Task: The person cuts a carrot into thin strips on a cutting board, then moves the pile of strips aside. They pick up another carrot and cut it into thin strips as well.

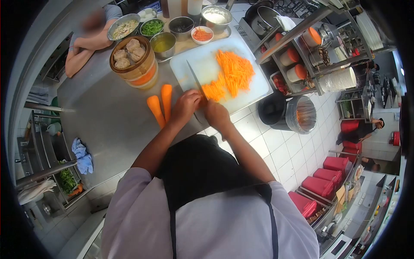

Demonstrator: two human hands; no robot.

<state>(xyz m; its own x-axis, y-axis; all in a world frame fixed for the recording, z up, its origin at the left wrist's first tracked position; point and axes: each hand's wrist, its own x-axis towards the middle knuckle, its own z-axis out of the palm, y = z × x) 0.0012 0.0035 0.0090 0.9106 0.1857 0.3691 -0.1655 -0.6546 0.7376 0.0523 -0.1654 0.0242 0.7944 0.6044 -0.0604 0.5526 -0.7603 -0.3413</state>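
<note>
My right hand is closed around the handle of a kitchen knife, whose blade points away from me over the white cutting board. Close against the blade, the curled fingers of my left hand press on a piece of carrot, mostly hidden under them. Thin carrot shreds are heaped on the right half of the board, with a smaller pile beside the knife. Two whole peeled carrots lie on the steel table, left of my left hand.
A bamboo steamer with dumplings stands at the back left. Behind the board are bowls, including chopped greens and yellow liquid. Another person's forearms rest at the table's far edge. A lined bin stands on the floor at right.
</note>
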